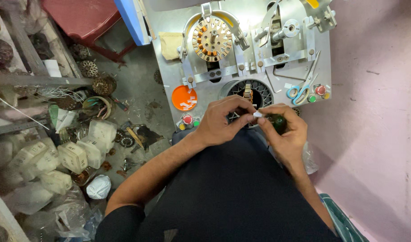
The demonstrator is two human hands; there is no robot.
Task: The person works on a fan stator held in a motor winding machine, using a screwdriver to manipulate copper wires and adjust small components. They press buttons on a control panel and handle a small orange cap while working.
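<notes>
Head view, looking straight down: the two hands meet just above the lap, at the front edge of the machine plate (169, 76). Left hand (221, 123) is curled in, thumb and forefinger pinching a small white slip (258, 114) right at the fingertips. Right hand (284, 134) is clenched round a dark green round piece (277, 123), which sits in the palm with the fingers wrapped over it; the slip lies against its top, between both hands' fingertips. Just beyond the knuckles, a dark round opening (250, 92) with a slotted core in it. Left of that, an orange disc (184, 97) with white scraps on it, and red and green buttons (188, 120) below. Right, blue-handled scissors (302, 87). Farther up, a copper-wound stator (211, 39) under a metal clamp. Off left, the floor holds cream boxes (73, 154) and loose coils.
</notes>
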